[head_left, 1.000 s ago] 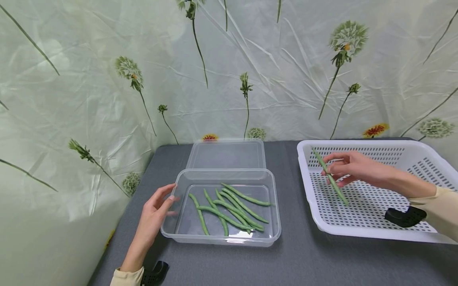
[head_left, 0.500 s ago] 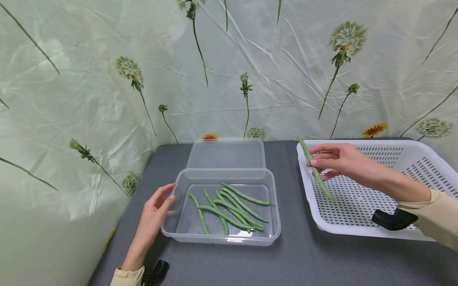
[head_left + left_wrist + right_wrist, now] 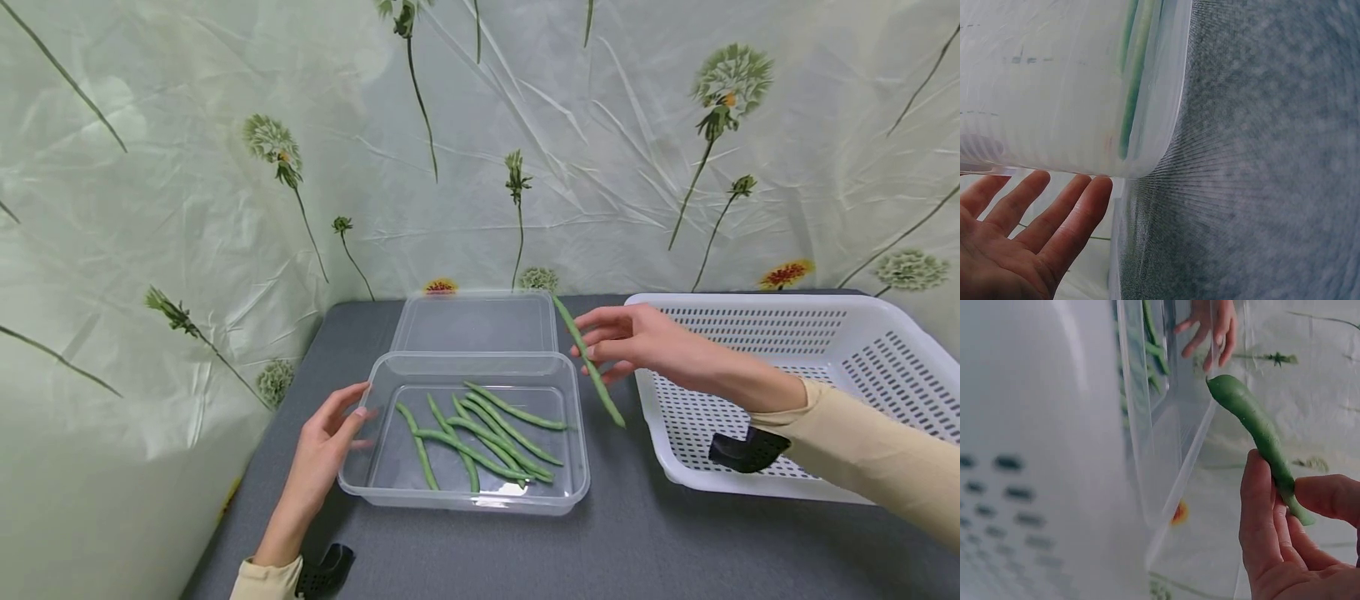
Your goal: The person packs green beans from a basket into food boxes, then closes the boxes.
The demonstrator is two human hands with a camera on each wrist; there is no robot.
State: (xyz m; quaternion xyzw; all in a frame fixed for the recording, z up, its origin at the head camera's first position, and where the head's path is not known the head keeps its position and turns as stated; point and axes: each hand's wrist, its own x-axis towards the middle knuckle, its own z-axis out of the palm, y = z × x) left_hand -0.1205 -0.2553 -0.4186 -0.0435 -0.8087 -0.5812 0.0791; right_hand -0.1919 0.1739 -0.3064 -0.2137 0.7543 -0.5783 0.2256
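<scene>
Between the thumb and fingers of my right hand (image 3: 637, 344) is a single green bean (image 3: 592, 367), slanting in the gap between the clear plastic container and the white basket. In the right wrist view the bean (image 3: 1254, 428) shows its curved length and pointed tip. My left hand (image 3: 322, 454) rests at the left end of the container (image 3: 465, 504); in the left wrist view its nearly straight fingers (image 3: 1079, 215) touch the outer wall. Inside the container lie several green beans (image 3: 487, 442), some crossing each other.
A white perforated basket (image 3: 675, 479) stands on the right, partly hidden by my right forearm. Behind the container lies a clear lid (image 3: 476, 323) on the grey tabletop (image 3: 450, 558). A flower-patterned sheet (image 3: 420, 125) hangs behind and to the left.
My right hand has moved left with its green bean, from above the basket to beside the container's right end. My left hand stays at the container's left side.
</scene>
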